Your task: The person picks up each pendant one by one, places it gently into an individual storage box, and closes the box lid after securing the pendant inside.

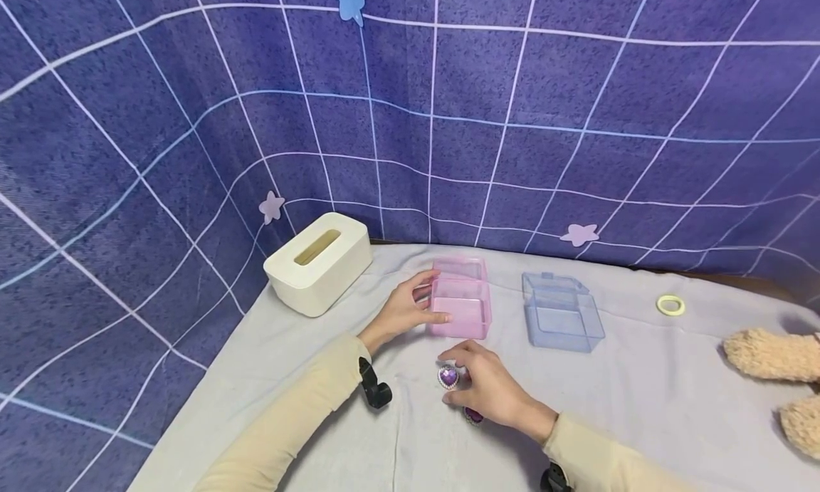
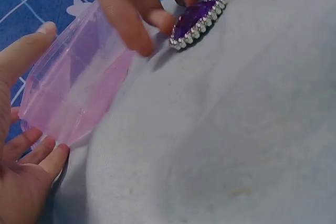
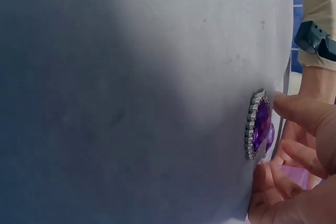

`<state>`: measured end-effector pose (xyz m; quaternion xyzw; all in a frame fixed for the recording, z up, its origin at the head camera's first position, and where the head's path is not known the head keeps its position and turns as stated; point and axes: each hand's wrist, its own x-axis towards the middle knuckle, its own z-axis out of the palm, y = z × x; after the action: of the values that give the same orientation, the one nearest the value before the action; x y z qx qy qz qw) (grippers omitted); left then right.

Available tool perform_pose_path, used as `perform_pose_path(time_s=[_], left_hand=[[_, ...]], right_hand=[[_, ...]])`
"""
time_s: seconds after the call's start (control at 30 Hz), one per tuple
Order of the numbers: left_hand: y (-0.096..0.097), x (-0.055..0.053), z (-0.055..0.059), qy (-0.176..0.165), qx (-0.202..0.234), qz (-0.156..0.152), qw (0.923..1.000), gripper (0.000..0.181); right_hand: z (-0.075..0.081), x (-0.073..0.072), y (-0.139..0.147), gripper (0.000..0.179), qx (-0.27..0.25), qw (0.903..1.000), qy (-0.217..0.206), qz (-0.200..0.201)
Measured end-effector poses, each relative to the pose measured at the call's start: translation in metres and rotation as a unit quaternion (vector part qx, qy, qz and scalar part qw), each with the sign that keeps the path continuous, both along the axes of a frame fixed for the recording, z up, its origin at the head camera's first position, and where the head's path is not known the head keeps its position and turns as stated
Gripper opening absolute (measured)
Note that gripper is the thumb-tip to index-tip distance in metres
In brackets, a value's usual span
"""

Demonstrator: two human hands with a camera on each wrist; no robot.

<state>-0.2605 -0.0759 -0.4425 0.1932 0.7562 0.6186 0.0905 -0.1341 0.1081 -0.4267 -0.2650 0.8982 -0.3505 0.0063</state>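
Observation:
My left hand [image 1: 402, 309] holds the left side of a translucent pink plastic box [image 1: 470, 328], thumb over its front part and fingers along its side and back. The box's lid stands open at the back. In front of it, my right hand [image 1: 490, 385] is spread around a purple heart-shaped gem [image 1: 448, 377] edged with silvery beads, thumb and fingertips on either side with small gaps. A second beaded gem [image 1: 473, 415] lies on the cloth, partly hidden under that hand. The right wrist view shows one gem [image 3: 260, 125] in front of the other.
A clear blue box [image 1: 564, 328] with its lid open stands right of the pink one. A white tissue box [image 1: 320, 264] sits back left. Farther right are a yellow-green ring [image 1: 670, 305] and fuzzy tan plush limbs [image 1: 771, 355]. A purple grid curtain [image 1: 487, 122] hangs behind.

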Motion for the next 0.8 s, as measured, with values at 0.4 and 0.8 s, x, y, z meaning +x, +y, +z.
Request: perform_pose_path(time_s=[0.4, 0.8], left_hand=[[-0.004, 0.003, 0.001, -0.018, 0.015, -0.023, 0.9995, 0.091], [-0.001, 0.001, -0.009, 0.035, 0.01, 0.001, 0.9994, 0.08]], right_hand=[[0.0, -0.002, -0.003, 0.021, 0.013, 0.9991, 0.036, 0.02], [-0.002, -0.004, -0.003, 0.022, 0.022, 0.9988, 0.04, 0.019]])
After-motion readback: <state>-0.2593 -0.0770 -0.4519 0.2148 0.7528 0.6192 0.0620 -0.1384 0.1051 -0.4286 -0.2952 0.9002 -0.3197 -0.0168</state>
